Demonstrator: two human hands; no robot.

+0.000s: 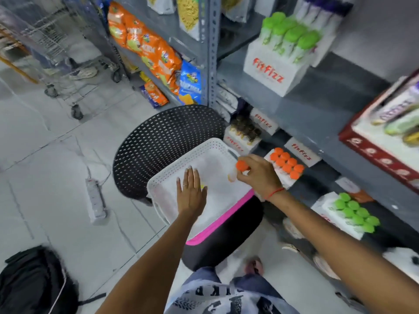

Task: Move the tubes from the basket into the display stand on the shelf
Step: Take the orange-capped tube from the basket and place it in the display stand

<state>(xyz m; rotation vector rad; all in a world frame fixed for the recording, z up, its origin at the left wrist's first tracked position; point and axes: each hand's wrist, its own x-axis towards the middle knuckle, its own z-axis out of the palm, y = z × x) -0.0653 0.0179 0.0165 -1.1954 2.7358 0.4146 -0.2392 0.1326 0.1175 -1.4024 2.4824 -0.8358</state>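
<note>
A white perforated basket [205,152] rests on the seat of a black office chair. My right hand [257,174] is closed around a white tube with an orange cap [241,165], held over the basket's right side. Just right of it, on a low shelf, stands a white display stand [284,180] holding several orange-capped tubes [286,165]. My left hand [191,192] hovers flat over the basket with fingers spread and holds nothing. A small yellow-green bit [202,185] shows under its fingers; I cannot tell what it is.
The black perforated chair back [165,141] rises behind the basket. Grey shelves on the right carry white stands of green-capped tubes [291,35] [356,211] and a stand with dark caps [246,129]. A red box [381,152] juts out at right. A power strip [95,201] and black backpack [34,282] lie on the floor.
</note>
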